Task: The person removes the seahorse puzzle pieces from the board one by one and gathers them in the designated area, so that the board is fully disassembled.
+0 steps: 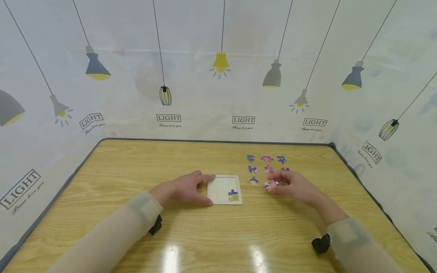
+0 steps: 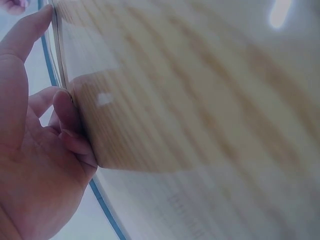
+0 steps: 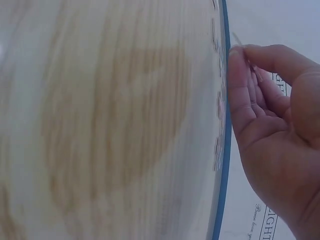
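A flat white puzzle tray (image 1: 218, 188) lies in the middle of the wooden table, a blue and yellow-green jigsaw piece (image 1: 233, 196) in its lower right corner. My left hand (image 1: 189, 188) touches the tray's left side, thumb at the near corner and index finger at the far one; its other fingers are bent in the left wrist view. To the right, my right hand (image 1: 295, 186) pinches a pink and purple jigsaw piece (image 1: 271, 185) between thumb and fingertips. Seen from the right wrist, that piece (image 3: 256, 72) is a thin edge above the table.
Several loose jigsaw pieces (image 1: 252, 169) lie in spaced rows right of the tray, some just beyond my right hand. The tabletop (image 1: 136, 163) has a dark edge, with a lamp-printed cloth (image 1: 198, 91) behind it.
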A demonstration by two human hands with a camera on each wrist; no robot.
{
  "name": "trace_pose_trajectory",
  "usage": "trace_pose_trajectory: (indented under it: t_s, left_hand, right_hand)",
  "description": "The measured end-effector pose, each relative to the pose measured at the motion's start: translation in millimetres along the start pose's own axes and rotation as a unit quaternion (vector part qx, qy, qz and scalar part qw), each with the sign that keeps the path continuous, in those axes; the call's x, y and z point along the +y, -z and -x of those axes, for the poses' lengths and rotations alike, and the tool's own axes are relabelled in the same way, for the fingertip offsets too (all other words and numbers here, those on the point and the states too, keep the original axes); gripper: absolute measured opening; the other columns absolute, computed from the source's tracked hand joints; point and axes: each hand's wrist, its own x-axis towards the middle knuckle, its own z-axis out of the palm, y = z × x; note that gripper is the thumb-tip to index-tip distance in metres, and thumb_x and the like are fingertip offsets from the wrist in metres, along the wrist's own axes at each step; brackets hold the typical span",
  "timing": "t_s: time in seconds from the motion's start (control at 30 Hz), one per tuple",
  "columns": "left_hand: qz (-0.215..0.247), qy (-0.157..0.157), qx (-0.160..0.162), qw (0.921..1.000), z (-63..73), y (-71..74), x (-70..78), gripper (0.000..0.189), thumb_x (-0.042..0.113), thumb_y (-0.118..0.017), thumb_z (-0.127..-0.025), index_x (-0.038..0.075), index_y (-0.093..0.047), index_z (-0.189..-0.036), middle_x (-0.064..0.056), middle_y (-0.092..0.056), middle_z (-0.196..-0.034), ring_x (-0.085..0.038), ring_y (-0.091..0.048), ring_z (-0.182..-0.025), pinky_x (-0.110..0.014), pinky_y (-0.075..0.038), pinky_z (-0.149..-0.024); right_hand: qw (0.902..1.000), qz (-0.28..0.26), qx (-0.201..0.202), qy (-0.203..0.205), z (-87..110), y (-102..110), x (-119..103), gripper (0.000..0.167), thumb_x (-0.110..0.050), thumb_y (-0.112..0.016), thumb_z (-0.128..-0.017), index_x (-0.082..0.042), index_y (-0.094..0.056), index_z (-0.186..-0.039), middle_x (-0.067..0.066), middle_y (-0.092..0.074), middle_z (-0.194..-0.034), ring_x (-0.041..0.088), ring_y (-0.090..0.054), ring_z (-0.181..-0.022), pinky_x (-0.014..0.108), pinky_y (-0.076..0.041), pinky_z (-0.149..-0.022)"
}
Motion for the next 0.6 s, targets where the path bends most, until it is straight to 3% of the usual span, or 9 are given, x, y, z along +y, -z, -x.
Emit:
trace_pose_trajectory:
  t_s: [0.27, 0.6]
  left_hand:
    - [0.004, -0.002, 0.0, 1.0, 1.5, 0.9, 0.8, 0.097, 0.057, -0.088, -0.089, 0.03, -0.043, -0.171, -0.002, -0.053, -0.116, -0.021, -0.051, -0.106, -0.04, -0.043, -0.091]
    - [0.003, 0.005, -0.001, 1.0, 1.0, 0.4, 0.9, 0.098, 0.058, -0.088, -0.088, 0.03, -0.042, -0.171, -0.002, -0.053, -0.117, -0.021, -0.051, -0.107, -0.04, -0.043, -0.093]
  right_hand:
    - [0.9981, 0.057, 0.007, -0.024, -0.2, 9, 11, 0.042, -0.023, -0.081, -0.1, -0.005, -0.07, -0.137, 0.012, -0.072, -0.123, 0.021, -0.066, -0.105, 0.026, -0.058, -0.085]
    - [0.9963, 0.074, 0.012, -0.043, -5.5, 13, 20, 0.038, -0.026, -0.075, -0.106, -0.009, -0.067, -0.14, 0.011, -0.067, -0.112, 0.023, -0.064, -0.093, 0.033, -0.06, -0.077]
